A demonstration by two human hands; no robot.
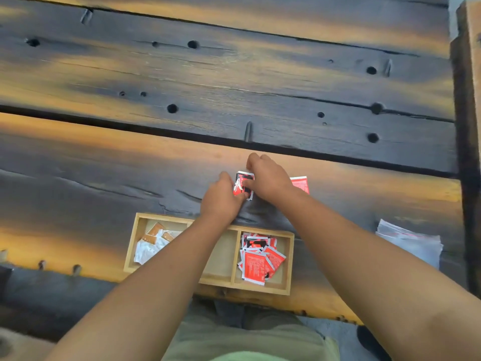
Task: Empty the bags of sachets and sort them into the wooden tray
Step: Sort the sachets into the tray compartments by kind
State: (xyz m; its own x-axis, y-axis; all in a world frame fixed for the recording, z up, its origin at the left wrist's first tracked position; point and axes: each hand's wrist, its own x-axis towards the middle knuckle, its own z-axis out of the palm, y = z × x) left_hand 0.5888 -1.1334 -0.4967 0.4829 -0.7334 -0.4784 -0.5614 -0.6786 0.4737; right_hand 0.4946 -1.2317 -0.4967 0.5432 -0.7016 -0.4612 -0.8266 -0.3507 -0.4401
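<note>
Left hand point(221, 200): fingers curled; thumb and fingertips pinch the near left edge of the red-and-black sachet point(240, 185).
Right hand point(265, 178): fingers curled over the far and right edges of the same sachet, grasping it. Both hands meet on it.
Sachet heading: the long axis runs roughly away from the person, printed face up. Whether it is a single sachet or a small stack cannot be told.
Sachet position: on or just above the table point(130, 165), which of the two cannot be told. It is beyond the far rim of the wooden tray point(260, 288) and apart from it.
Loose red sachet point(302, 184): lies flat on the table just right of the right wrist, partly hidden by it.
Tray layout: three compartments side by side, long axis left to right, near the table's front edge.
Left compartment: white and orange sachets point(149, 246), jumbled.
Middle compartment: mostly covered by the left forearm; contents cannot be told.
Right compartment: pile of red sachets point(260, 259), a few showing black, lying at mixed angles.
Plastic bags point(411, 243): clear, in a flat stack on the table, well to the right of the tray.
</note>
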